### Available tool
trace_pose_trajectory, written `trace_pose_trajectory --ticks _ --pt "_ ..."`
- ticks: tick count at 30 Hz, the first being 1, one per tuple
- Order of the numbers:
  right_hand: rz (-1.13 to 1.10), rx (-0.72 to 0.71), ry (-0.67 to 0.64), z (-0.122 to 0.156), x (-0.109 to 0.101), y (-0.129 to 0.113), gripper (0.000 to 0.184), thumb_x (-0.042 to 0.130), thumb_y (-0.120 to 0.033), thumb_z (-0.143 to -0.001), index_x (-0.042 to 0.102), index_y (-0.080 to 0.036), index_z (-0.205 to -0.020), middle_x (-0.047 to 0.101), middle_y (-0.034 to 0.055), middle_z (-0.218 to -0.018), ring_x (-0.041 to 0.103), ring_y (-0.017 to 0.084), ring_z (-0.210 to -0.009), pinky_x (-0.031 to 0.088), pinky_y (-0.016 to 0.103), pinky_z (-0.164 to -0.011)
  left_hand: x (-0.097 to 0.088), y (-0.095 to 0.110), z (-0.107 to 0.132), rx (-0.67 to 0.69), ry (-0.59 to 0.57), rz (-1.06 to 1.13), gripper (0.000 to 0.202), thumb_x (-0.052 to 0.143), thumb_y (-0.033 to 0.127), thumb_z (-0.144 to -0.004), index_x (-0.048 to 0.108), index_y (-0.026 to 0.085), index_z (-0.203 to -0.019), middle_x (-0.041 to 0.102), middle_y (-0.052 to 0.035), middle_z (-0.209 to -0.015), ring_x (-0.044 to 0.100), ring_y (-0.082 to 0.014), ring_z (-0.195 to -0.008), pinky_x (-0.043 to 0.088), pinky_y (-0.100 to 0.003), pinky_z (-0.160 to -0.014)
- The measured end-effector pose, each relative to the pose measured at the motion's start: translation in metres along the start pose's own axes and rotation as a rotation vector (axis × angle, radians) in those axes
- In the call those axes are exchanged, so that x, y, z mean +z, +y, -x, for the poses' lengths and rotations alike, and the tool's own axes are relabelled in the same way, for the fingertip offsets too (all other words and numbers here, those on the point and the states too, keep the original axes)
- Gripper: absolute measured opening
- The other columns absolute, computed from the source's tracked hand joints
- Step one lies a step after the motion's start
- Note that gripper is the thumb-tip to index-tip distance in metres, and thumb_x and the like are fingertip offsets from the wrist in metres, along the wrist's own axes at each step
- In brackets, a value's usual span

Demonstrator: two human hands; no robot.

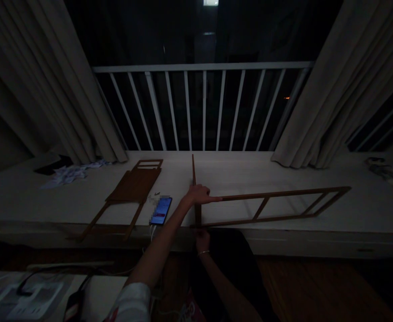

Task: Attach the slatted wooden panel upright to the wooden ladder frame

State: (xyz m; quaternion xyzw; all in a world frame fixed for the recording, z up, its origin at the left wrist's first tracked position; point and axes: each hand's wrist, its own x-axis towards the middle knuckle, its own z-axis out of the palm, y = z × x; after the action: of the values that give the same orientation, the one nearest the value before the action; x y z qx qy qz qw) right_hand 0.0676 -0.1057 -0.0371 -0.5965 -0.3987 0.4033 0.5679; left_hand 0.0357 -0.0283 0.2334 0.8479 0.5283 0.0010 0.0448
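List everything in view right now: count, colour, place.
Windows: 2, dark, centre and right
Railings: 2, whitish, at the windows
Curtains: 2, beige, beside central window
Ledge: 1, whitish, below them
Papers: several, whitish, ledge's left end
Bundle: 1, colour unclear, ledge's right end
Phone: 1, blue screen, on ledge
Panelled wooden piece: 1, brown, left of phone
Wooden frame: 1, brown, right of phone
Table: 1, whitish, lower left
Socket unit: 1, white, on table
Black device: 1, black, on table
Cables: several, black and white, lower left
Floor: 1, brown, lower right
Pink item: 1, pink, bottom centre
Bracelet: 1, pale, right wrist
Left hand: 1, bare, on wooden frame
Right hand: 1, bare, frame's near corner
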Motion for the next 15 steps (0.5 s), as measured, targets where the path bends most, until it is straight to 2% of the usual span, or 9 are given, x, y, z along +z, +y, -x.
trace_pose_trajectory --ticks 4,9,12,15 --pt "0.010 -0.012 -0.030 0.002 -0.001 -0.003 0.009 0.057 -0.021 -0.060 0.060 -0.015 -0.066 0.066 0.0073 -0.068 0.060 0.019 -0.066 0.046 0.030 -0.065 0.001 -0.001 -0.001 -0.004 -0.006 0.009 0.070 0.027 0.078 -0.059 0.063 0.021 -0.074 0.065 -0.0073 -0.082 0.057 -0.0220 -0.083 0.038 -0.031 -0.072" --pt "0.004 -0.042 -0.102 0.004 -0.007 -0.002 0.017 0.053 -0.031 -0.068 0.060 -0.016 -0.071 0.065 0.0068 -0.072 0.060 0.019 -0.069 0.047 0.031 -0.066 0.003 -0.003 -0.002 0.011 -0.001 0.004 0.070 0.027 0.079 -0.059 0.064 0.021 -0.075 0.065 -0.0079 -0.081 0.057 -0.0227 -0.083 0.038 -0.031 -0.072" --pt "-0.035 -0.053 -0.146 0.005 -0.011 0.001 0.024 0.051 -0.036 -0.071 0.059 -0.015 -0.081 0.064 0.0074 -0.077 0.060 0.019 -0.071 0.048 0.031 -0.066 0.004 -0.004 -0.002 0.018 0.007 0.002 0.071 0.027 0.079 -0.059 0.064 0.021 -0.076 0.065 -0.0082 -0.082 0.056 -0.0232 -0.085 0.038 -0.032 -0.073" --pt "-0.138 -0.019 -0.230 0.007 -0.015 0.003 0.032 0.047 -0.041 -0.074 0.054 -0.016 -0.092 0.062 0.0059 -0.073 0.059 0.018 -0.064 0.049 0.031 -0.060 0.003 -0.004 -0.002 0.017 0.012 0.002 0.071 0.026 0.079 -0.059 0.064 0.021 -0.076 0.064 -0.0085 -0.083 0.056 -0.0237 -0.085 0.038 -0.033 -0.073"
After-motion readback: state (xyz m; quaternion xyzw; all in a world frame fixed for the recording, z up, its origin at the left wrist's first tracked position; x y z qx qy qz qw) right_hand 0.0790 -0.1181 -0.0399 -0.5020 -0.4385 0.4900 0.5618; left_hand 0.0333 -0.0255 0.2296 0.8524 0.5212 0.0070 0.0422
